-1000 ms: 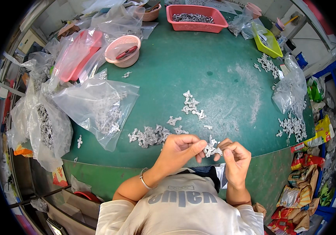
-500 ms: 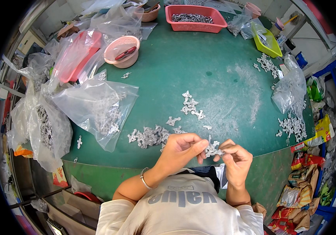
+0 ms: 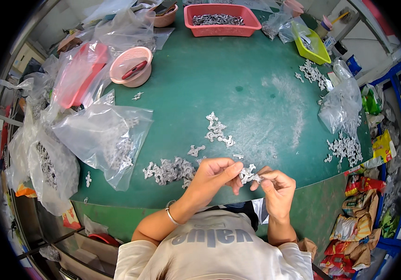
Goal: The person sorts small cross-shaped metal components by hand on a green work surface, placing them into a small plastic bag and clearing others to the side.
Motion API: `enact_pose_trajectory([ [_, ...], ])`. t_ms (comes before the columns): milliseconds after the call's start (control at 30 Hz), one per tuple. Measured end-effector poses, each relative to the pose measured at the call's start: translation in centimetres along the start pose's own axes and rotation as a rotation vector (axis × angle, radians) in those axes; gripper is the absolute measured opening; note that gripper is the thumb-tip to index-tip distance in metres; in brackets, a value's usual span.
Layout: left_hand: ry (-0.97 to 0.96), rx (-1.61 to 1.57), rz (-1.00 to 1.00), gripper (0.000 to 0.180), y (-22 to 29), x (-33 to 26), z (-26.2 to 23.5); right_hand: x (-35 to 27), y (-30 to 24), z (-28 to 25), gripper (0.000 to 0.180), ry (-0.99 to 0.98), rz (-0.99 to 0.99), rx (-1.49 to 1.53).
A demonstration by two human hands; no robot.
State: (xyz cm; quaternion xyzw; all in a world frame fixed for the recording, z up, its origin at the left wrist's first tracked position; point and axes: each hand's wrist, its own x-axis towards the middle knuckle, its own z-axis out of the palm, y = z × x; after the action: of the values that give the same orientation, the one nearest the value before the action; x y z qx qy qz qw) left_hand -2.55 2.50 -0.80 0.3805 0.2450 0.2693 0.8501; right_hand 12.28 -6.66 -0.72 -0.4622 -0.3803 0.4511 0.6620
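One grey part [image 3: 248, 174] is held over the near side of the worktop [image 3: 181, 74], pinched between thumb and fingers by both the left hand [image 3: 215, 178] and the right hand [image 3: 277, 187]. A heap [image 3: 168, 171] of similar parts is noted near the left hand, a loose cluster [image 3: 217, 129] farther off. A clear bag [image 3: 102, 133] is placed at left, a red tray [image 3: 223, 31] at the far side.

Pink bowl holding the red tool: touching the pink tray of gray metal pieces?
Apart: the head view shows green tabletop between pink bowl and pink tray.
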Motion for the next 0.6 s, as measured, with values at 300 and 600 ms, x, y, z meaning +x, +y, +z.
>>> enact_pose_trajectory([
  [300,0.188,0.258,0.157,0.022,-0.8,1.7,-0.4,2.5,1.4,-2.4,0.007,0.126,0.086,-0.177],
  [600,0.364,1.487,0.378,0.028,-2.5,0.6,-5.7,5.7,0.3,-8.8,0.018,0.321,0.180,0.035],
])
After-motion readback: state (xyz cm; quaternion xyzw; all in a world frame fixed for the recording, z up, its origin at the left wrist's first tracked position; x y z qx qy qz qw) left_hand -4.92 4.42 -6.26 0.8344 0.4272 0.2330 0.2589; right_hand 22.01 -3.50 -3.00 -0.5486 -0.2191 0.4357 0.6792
